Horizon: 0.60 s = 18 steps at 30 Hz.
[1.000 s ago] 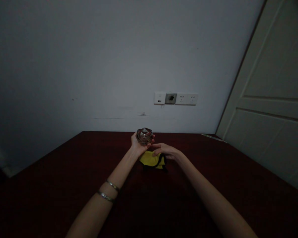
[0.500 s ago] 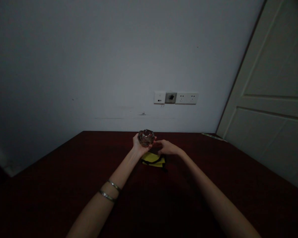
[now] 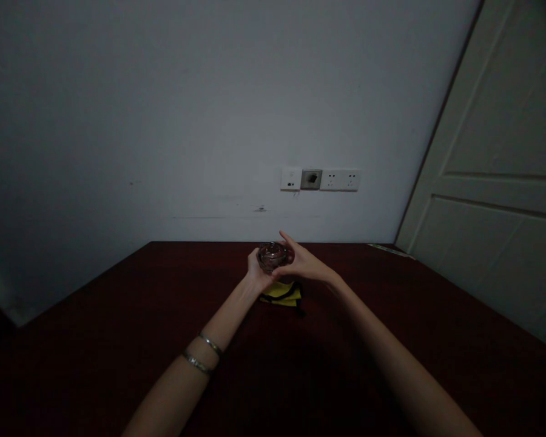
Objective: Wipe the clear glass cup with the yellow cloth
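Note:
A small faceted glass dish (image 3: 272, 255), like an ashtray, is held up above the dark red table (image 3: 118, 340). My left hand (image 3: 257, 274) cups it from below and from the left, fingers wrapped round it. My right hand (image 3: 303, 264) grips its right side, thumb and fingers closed on the rim and one finger pointing up. Just under both hands a yellow cloth with a black edge (image 3: 283, 294) lies on the table. Two thin bracelets (image 3: 204, 354) circle my left wrist.
A pale wall rises behind the table, with a row of wall sockets and a switch (image 3: 319, 179) on it. A white panelled door (image 3: 495, 200) stands at the right. A thin light strip (image 3: 384, 247) lies at the table's far right corner.
My right hand rose from the yellow cloth and took hold of the right side of the glass dish. The dish sank slightly and moved a little to the right.

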Each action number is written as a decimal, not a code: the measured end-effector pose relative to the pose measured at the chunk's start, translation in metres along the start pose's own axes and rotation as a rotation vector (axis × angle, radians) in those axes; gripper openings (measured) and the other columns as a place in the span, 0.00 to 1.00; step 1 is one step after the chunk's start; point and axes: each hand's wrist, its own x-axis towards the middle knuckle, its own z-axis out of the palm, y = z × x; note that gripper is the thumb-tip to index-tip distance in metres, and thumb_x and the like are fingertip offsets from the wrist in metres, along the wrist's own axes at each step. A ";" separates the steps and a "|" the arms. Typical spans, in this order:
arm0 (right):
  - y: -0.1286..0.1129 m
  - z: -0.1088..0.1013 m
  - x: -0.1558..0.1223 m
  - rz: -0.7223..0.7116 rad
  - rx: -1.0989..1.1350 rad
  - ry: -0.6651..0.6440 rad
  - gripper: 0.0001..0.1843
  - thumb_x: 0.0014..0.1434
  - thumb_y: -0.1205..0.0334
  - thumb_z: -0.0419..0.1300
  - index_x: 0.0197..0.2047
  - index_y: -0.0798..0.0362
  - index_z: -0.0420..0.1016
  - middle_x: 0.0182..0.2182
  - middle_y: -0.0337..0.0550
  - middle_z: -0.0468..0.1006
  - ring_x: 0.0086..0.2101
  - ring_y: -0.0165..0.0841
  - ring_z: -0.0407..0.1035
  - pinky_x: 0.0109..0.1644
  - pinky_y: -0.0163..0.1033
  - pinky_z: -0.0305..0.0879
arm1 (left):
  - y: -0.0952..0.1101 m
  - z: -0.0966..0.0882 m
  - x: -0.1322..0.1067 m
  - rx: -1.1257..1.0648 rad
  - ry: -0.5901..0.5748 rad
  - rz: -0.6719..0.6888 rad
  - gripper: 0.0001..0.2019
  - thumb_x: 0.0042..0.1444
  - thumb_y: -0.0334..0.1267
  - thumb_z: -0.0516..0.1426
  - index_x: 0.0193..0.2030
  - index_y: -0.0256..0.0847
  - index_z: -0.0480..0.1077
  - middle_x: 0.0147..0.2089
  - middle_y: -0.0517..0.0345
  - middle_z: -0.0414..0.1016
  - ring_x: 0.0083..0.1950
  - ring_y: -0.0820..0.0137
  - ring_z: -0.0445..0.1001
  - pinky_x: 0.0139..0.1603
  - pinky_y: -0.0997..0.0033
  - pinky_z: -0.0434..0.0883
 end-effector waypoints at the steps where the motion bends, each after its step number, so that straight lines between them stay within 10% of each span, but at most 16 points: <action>1: 0.003 0.001 0.001 -0.016 0.003 0.007 0.64 0.38 0.61 0.71 0.68 0.49 0.33 0.61 0.56 0.59 0.54 0.40 0.66 0.59 0.48 0.60 | -0.001 0.001 -0.001 0.005 0.009 -0.009 0.17 0.54 0.39 0.46 0.35 0.30 0.72 0.27 0.43 0.75 0.27 0.60 0.75 0.24 0.66 0.70; 12: 0.017 0.002 0.004 -0.062 -0.058 0.091 0.66 0.37 0.57 0.72 0.68 0.54 0.33 0.55 0.54 0.69 0.52 0.38 0.68 0.60 0.47 0.59 | 0.003 -0.011 0.002 0.107 0.030 -0.059 0.17 0.58 0.41 0.46 0.32 0.32 0.71 0.25 0.48 0.75 0.21 0.65 0.71 0.18 0.70 0.66; 18: 0.015 0.008 0.004 -0.038 0.057 0.155 0.66 0.36 0.57 0.72 0.68 0.57 0.33 0.54 0.57 0.70 0.52 0.40 0.68 0.60 0.47 0.59 | 0.013 -0.018 0.000 0.371 -0.086 -0.008 0.31 0.58 0.59 0.41 0.42 0.33 0.71 0.31 0.45 0.78 0.25 0.62 0.74 0.26 0.60 0.72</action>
